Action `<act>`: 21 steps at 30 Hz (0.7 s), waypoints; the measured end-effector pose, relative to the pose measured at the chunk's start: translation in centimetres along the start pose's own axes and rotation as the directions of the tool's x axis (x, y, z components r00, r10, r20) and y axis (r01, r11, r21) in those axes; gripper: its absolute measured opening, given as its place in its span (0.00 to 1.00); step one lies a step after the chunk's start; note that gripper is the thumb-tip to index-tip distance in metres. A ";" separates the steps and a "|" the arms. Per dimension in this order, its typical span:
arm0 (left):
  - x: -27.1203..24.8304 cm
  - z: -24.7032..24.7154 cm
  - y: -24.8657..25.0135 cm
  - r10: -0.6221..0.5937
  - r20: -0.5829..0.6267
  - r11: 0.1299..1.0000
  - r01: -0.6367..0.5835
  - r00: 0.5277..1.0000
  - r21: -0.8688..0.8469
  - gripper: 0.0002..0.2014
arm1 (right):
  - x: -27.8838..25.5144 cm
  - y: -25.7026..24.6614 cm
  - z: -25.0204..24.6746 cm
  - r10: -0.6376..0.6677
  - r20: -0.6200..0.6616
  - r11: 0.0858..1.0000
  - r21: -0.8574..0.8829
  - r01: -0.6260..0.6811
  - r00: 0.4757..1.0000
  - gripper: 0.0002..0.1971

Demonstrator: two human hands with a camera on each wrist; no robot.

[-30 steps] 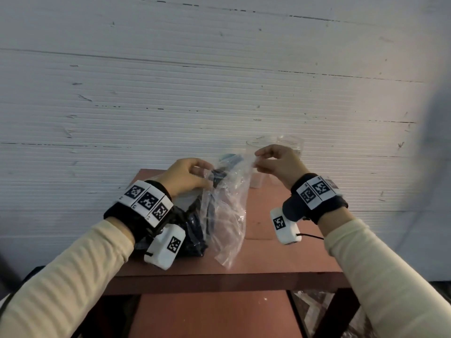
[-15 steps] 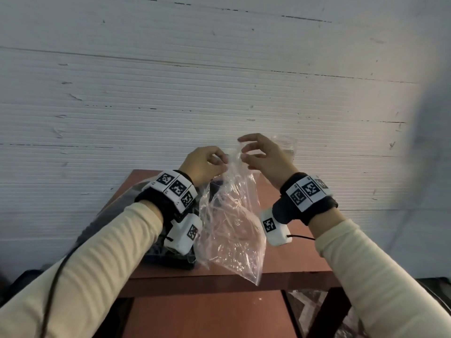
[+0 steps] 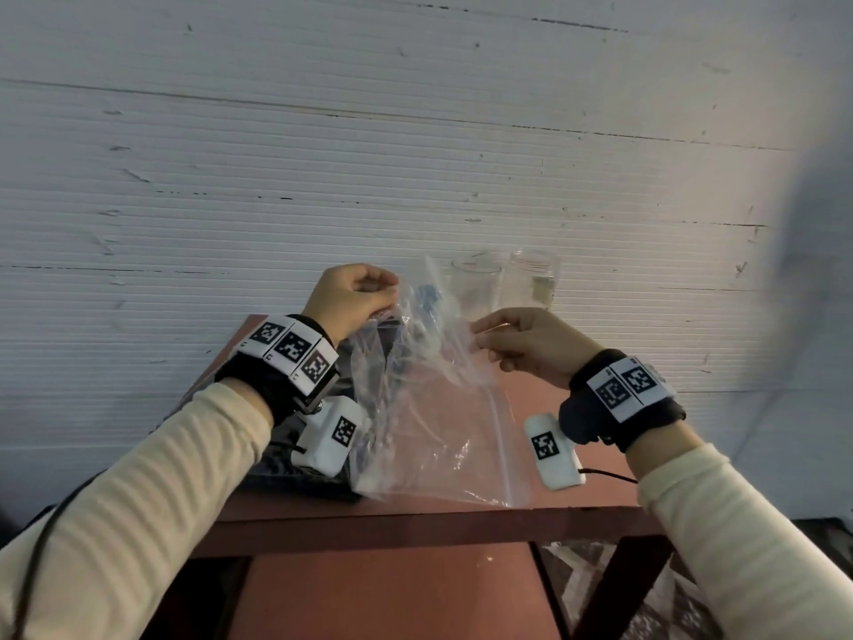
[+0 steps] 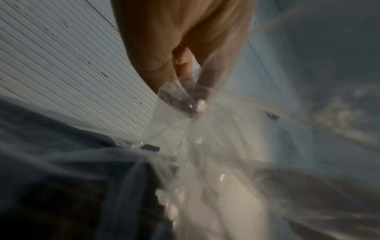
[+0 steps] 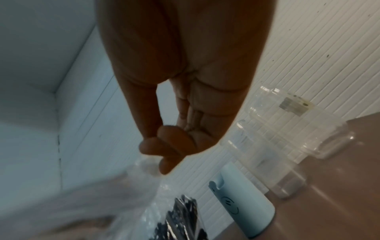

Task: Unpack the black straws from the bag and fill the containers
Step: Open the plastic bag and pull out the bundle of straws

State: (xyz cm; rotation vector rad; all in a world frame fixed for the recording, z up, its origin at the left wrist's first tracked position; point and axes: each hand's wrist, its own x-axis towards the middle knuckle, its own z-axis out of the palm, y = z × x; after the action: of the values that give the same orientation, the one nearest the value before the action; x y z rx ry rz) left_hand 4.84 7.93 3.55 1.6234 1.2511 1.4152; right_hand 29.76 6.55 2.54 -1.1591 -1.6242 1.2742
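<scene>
Two hands pinch clear zip bag (image 3: 429,408) over table (image 3: 415,519) front edge: left hand (image 3: 351,297), right hand (image 3: 526,344) | black straws (image 5: 180,216) beneath | risk: film slips, bag swings into clear jars (image 3: 531,279) at back edge

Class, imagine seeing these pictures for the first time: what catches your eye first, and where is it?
First, the clear plastic bag held up over the red-brown table, the left hand and right hand each pinching its top edge. Behind it, against the white wall, stand two clear containers. Black straws lie lower left.
</scene>
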 end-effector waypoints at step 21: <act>-2.2 1.6 6.7 -0.024 0.219 0.998 0.012 0.975 0.054 0.12 | -0.8 -4.3 2.4 -0.367 -0.116 0.930 -0.038 0.365 0.923 0.09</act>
State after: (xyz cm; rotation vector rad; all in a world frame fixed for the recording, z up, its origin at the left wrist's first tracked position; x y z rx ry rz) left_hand 8.06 3.74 8.44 1.7462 1.1793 1.1637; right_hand 26.90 4.66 6.21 -0.8688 -1.6670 0.9336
